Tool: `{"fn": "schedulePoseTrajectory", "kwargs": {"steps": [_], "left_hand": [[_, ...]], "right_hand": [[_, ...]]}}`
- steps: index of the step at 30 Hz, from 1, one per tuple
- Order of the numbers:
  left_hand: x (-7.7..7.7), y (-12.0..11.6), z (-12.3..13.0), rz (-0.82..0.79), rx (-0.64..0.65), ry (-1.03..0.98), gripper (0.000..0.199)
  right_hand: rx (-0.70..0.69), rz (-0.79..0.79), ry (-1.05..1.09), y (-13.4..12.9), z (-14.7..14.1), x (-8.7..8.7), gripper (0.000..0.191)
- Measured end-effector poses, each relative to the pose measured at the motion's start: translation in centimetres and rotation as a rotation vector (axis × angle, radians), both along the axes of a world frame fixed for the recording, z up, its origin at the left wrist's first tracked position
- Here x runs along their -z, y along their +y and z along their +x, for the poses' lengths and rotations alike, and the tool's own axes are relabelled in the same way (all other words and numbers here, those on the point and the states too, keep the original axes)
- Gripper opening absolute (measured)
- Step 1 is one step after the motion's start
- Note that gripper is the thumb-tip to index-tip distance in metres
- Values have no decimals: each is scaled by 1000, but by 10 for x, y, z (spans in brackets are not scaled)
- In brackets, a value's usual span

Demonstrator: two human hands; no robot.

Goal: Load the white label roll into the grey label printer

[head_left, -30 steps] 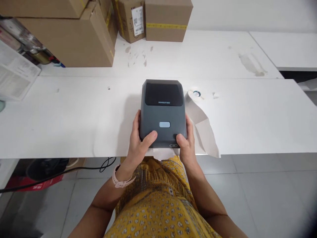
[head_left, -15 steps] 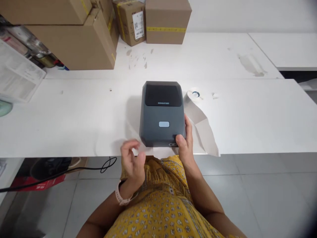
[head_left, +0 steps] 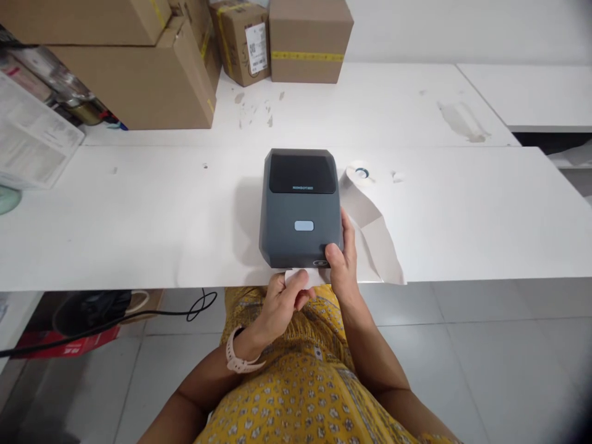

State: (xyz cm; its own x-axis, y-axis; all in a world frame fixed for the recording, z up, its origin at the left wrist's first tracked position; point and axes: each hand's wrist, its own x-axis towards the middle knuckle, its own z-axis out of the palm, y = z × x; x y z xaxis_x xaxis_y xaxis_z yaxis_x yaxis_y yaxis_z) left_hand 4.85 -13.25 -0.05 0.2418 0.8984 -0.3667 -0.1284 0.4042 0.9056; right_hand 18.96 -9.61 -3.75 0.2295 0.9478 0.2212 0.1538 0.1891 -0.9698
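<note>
A dark grey label printer (head_left: 303, 209) with a black window and a pale button stands near the table's front edge. My right hand (head_left: 343, 262) grips its right front corner, thumb on top and fingers along the side. From the printer's front a strip of white label paper (head_left: 296, 275) sticks out. My left hand (head_left: 287, 297) is closed on that strip, thumb above and fingers below. Right of the printer lies a roll of label paper (head_left: 359, 171), its loose paper band (head_left: 377, 231) running down to the table edge.
Cardboard boxes (head_left: 139, 86) are stacked at the back left, with a taped box (head_left: 309, 43) beside them. A clear plastic bin (head_left: 37, 135) stands at the far left. Below the white table (head_left: 462, 216) a black cable (head_left: 157, 314) hangs at left.
My left hand has moved right from beside the printer's left front corner and closed on the paper strip. My right hand keeps its hold on the printer.
</note>
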Motion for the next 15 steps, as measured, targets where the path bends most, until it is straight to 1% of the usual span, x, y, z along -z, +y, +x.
{"fn": "schedulePoseTrajectory", "kwargs": {"steps": [2,4,6,8,9,11,12,14,15], "left_hand": [[0,-1,-2,28,31,30,58],[0,-1,-6,49,72,68,58],[1,-2,-12,72,122,86,58],[5,-5,-19,115,145,89,58],[8,-7,-23,146,133,94,58],[14,-11,-32,228,54,121,57],[17,-12,-36,281,-19,138,56],[22,-11,-42,404,-206,164,52],[23,-8,-44,476,-323,172,50]], "right_hand": [[13,12,-24,-2,-1,-4,78],[57,59,-117,-4,-1,-14,70],[93,152,-279,-5,1,-28,54],[65,254,-444,-5,3,-42,35],[35,288,-509,-4,4,-47,29],[-18,308,-612,-2,6,-55,28],[-33,299,-657,-1,6,-58,30],[-63,277,-719,3,6,-62,30],[-85,270,-732,6,6,-63,28]]}}
